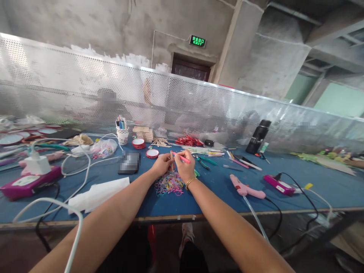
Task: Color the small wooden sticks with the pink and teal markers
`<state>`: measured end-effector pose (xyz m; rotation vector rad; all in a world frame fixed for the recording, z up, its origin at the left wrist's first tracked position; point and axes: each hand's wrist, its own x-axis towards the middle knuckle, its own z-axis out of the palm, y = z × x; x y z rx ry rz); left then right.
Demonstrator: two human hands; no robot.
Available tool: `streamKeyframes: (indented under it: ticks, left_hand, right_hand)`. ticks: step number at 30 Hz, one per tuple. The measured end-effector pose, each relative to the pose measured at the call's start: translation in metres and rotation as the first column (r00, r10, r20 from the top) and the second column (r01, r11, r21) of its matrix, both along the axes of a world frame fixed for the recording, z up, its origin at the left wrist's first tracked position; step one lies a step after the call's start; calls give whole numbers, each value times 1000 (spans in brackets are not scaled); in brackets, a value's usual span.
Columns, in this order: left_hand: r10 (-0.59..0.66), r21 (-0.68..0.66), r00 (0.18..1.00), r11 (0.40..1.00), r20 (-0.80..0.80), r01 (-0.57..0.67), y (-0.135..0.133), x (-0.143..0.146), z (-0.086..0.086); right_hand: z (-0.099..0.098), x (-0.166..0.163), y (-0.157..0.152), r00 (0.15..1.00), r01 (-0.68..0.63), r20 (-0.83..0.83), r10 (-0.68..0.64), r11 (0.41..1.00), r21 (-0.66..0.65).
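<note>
matt blue cloth table [216,197], glossy pink plastic glue gun [246,188], perforated metal screen [199,102].

The long blue-covered work table [216,182] in front of me carries a loose heap of thin coloured rubber bands [170,184], a pink plastic glue gun [246,189], a folded white paper sheet [96,193], teal-handled pliers [205,160], two red-rimmed tape rolls [138,143] and a black cylindrical bottle [258,136].

There is just one camera. It sits on the person's head and looks forward and a bit down. Both arms reach out from the bottom edge to the left hand [161,164] and right hand [185,167], close in the middle. The blue table [218,195] runs wide across. A metal wall with holes [204,104] stands behind it, farther off.
</note>
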<state>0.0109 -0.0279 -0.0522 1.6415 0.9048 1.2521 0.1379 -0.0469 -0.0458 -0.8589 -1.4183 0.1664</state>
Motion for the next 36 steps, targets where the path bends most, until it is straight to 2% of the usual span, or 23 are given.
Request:
streamKeyframes:
  ticks: [11,29,36]
  left_hand:
    - [0,33,1000,999,8,-1,5,0,-5]
    - [-11,-27,1000,1000,16,12,-5,1,4]
    - [2,1,1000,1000,25,-2,-4,2,3]
  right_hand:
    - [2,0,-2,1000,-7,20,6,1000,18]
    - [-3,1,5,1000,31,2,-31,1000,6]
    - [-1,0,2,998,19,57,-21,999,29]
